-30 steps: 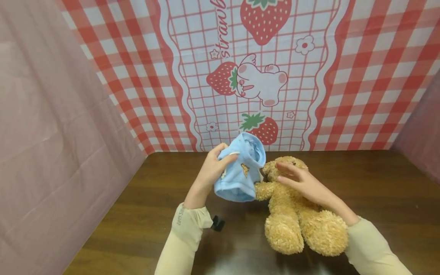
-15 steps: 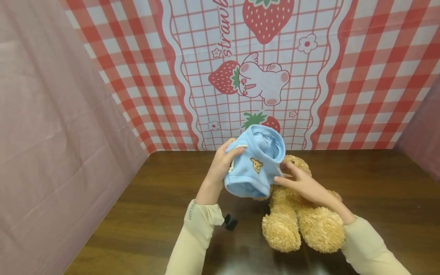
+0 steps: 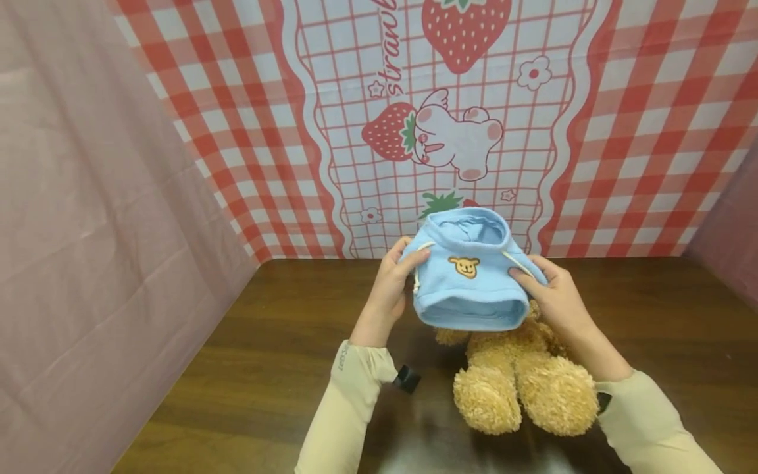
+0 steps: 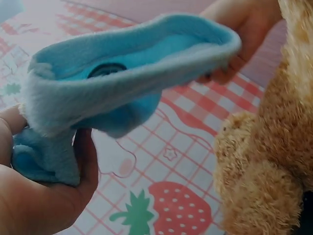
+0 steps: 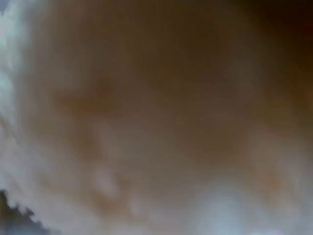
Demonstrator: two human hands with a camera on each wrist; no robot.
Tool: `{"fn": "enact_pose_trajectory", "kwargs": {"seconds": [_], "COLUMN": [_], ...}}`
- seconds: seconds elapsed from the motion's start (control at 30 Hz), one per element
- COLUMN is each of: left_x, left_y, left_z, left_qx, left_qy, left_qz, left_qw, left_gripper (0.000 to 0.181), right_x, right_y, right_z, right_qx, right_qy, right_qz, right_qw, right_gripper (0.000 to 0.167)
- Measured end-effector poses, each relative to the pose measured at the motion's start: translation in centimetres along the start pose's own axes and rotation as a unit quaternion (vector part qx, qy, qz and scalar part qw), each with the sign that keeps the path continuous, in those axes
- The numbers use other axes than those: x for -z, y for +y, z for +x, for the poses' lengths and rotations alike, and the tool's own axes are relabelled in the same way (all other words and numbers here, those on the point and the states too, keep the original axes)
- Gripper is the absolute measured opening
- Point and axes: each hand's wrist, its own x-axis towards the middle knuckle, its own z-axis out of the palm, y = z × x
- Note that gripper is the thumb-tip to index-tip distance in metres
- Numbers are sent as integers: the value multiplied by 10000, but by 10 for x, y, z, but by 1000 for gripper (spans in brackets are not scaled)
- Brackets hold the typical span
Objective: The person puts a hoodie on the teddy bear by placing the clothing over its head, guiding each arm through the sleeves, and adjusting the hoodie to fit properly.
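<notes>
Both hands hold a small light-blue doll shirt (image 3: 444, 278) by its sides, raised above the table, its bear-face patch facing me. My left hand (image 3: 387, 289) pinches one sleeve, thumb in front; the left wrist view shows this sleeve (image 4: 46, 154) between thumb and fingers, with the shirt's wide hem open. At the opposite side, my right hand (image 3: 559, 296) grips the other sleeve. Behind and below the shirt lies a curly tan teddy bear (image 3: 503, 368), feet towards me, its head mostly hidden by the shirt. The right wrist view is filled by blurred brown fur (image 5: 146, 122).
A dark wooden table (image 3: 254, 368) lies underneath. At its back edge hangs a red-and-white checked cloth (image 3: 249, 131) with strawberry prints. Pink cloth (image 3: 89, 230) covers the left side, and more stands at the right. A black wrist strap piece (image 3: 407, 380) sticks out from the left sleeve.
The shirt has moved right and turned to face me. My right hand has left the bear's head area and taken hold of the shirt's right sleeve; the shirt is now spread between both hands.
</notes>
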Motion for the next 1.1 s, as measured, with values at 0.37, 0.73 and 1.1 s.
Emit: {"fn": "enact_pose_trajectory", "kwargs": {"seconds": [0.37, 0.73, 1.1], "left_x": [-2, -5, -4], "left_y": [-23, -41, -73], "left_z": [21, 45, 56], "left_qx": [284, 809, 1341], "left_qy": [166, 264, 720], "left_qz": [598, 669, 1083], "left_qw": [9977, 9941, 9824], "left_gripper": [35, 39, 33], "right_x": [25, 38, 48], "right_y": [11, 29, 55], "right_z": [9, 13, 9], "right_qx": [-237, -537, -1773], "right_qy": [964, 1036, 776], "right_qz": [-291, 1057, -1248], "right_qw": [9946, 9875, 9731], "right_gripper": [9, 9, 51]}}
